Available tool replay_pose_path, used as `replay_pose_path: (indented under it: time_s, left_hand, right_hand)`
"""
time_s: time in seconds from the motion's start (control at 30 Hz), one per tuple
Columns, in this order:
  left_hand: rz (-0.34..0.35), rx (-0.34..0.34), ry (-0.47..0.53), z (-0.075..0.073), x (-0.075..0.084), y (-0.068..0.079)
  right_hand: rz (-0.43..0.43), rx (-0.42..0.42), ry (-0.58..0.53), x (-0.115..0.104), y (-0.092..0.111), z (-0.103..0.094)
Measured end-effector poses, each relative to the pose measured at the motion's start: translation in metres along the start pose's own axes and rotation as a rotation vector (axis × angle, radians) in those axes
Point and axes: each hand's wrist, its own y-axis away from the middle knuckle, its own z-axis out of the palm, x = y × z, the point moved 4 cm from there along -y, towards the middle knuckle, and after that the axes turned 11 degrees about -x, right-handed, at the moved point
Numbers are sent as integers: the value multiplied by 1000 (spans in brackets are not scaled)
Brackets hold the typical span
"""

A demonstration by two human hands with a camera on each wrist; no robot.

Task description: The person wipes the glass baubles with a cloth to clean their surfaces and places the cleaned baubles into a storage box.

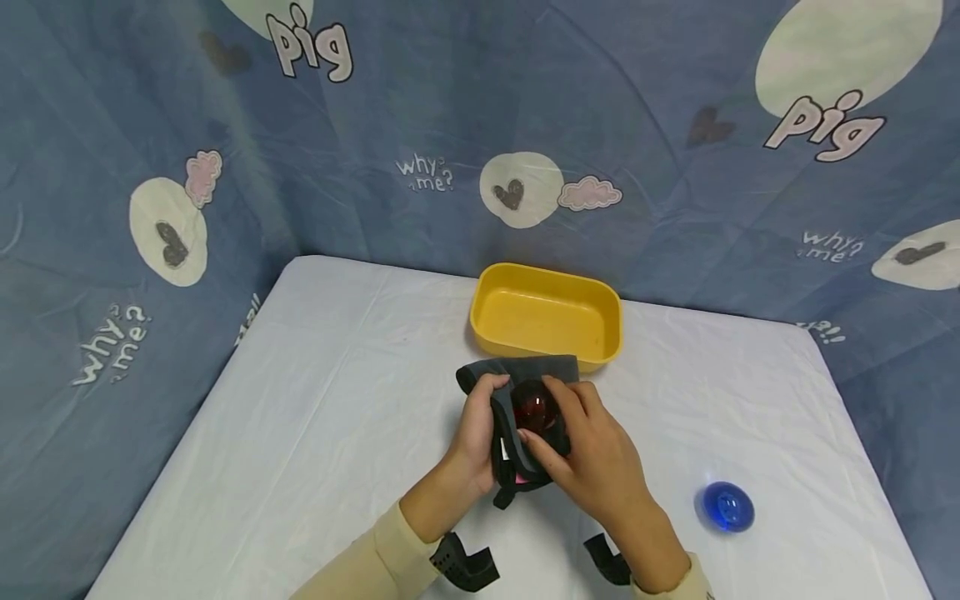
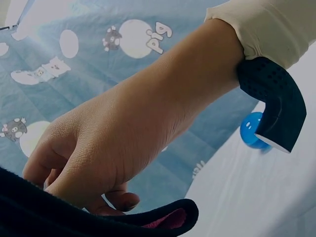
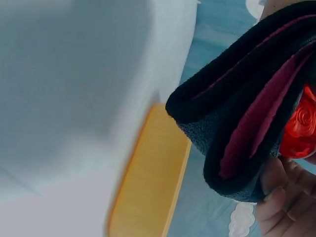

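Observation:
A folded dark grey cloth with a pink inner side is held up in front of the yellow bin. My left hand grips its left edge, thumb on top. My right hand holds a shiny, see-through red ball against the cloth, thumb and fingers around it. In the right wrist view, the red ball shows a swirled surface beside the layered cloth. The left wrist view shows a hand partly hidden by the cloth's dark edge.
The yellow bin stands at the table's back edge, just beyond the cloth. A see-through blue ball rests on the white tabletop to the right of my right hand. A printed blue curtain surrounds the table's back and sides.

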Motion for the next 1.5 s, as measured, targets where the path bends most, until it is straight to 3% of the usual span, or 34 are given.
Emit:
replay_pose_path:
  time_s: [0.2, 0.37, 0.77, 0.9, 1.03, 1.17, 1.5]
  left_hand:
    - [-5, 30, -16, 0, -2, 0]
    - [-21, 12, -20, 1, -5, 1]
    - [-35, -29, 2, 2, -6, 0]
    - [-20, -21, -9, 1, -2, 1]
    - [6, -25, -9, 0, 2, 0]
    - [2, -40, -9, 1, 1, 0]
    - [-19, 5, -42, 1, -5, 1]
  right_hand:
    - [6, 18, -2, 1, 1, 2]
    - [30, 43, -20, 2, -1, 3]
    - [270, -90, -210, 8, -5, 3]
    - [220, -112, -182, 6, -2, 0]
    - [106, -104, -51, 0, 0, -2]
    - [64, -84, 8, -2, -1, -3]
    - [94, -18, -127, 3, -1, 1]
